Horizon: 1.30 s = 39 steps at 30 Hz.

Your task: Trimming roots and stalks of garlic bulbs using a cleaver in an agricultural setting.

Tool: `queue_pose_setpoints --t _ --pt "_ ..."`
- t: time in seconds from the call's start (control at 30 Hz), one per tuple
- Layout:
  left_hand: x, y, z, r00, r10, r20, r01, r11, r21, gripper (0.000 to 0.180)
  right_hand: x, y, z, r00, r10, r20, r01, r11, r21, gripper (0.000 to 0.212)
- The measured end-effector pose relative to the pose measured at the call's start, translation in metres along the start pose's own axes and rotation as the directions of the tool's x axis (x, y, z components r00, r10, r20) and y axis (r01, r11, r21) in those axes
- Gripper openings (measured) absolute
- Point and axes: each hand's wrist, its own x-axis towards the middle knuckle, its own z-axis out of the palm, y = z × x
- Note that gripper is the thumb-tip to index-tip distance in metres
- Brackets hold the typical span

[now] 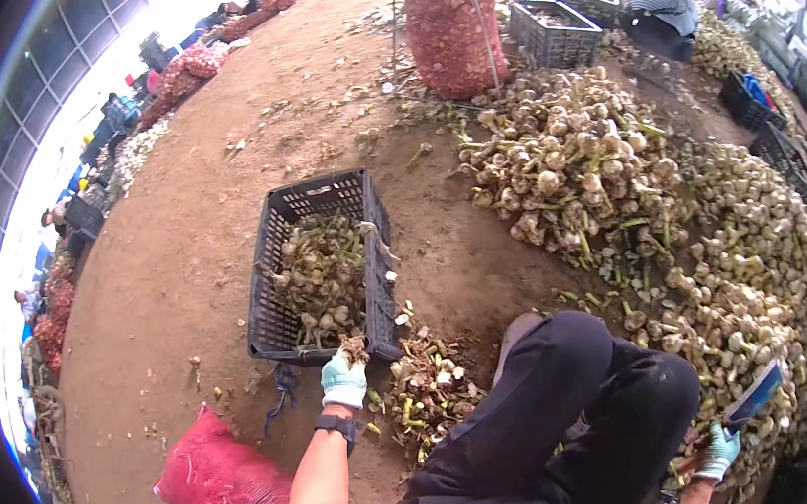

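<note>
My left hand [343, 382], in a pale green-white glove, is at the near edge of a black plastic crate [384, 303]. Its fingers are closed on a brownish, rooty garlic bulb [353, 350], partly hidden by the glove. Inside the crate lies a heap of garlic [322, 270] with roots and stems. Low at the right, my gloved right hand [718, 453] grips a broad-bladed knife [757, 394], the blade pointing up and to the right. That blade is over the edge of a big garlic pile [771, 282].
Trimmings [430, 387] lie between the crate and my dark-trousered leg. A red mesh sack [221, 478] rests at lower left. Another garlic heap [580, 155] is ahead right, near a tall filled sack [453, 25], grey crates [555, 34] and a crouching person [661, 3].
</note>
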Motion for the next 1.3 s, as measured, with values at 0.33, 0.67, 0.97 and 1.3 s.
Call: queue_pose_setpoints --t 0.33,0.67,0.97,1.3 --pt "-0.082 -0.035 0.034 0.934 -0.053 0.354 0.021 0.995 0.094 0.022 -0.119 -0.032 -0.033 0.996 0.024 -0.090 -0.018 0.998 0.067 0.024" --pt "-0.063 -0.065 0.047 0.839 0.007 0.544 -0.051 0.997 0.066 0.061 -0.142 -0.031 -0.047 0.980 0.001 -0.198 0.020 0.995 0.103 0.021" --pt "-0.008 0.042 0.050 0.847 0.265 0.461 -0.219 0.964 -0.151 0.041 -0.087 -0.045 -0.028 0.988 -0.131 -0.086 0.134 0.991 0.026 0.023" --pt "0.076 0.267 0.121 0.588 0.463 0.663 -0.686 0.719 0.107 0.063 0.046 -0.121 0.125 0.934 -0.214 0.286 0.249 0.964 -0.094 0.012"
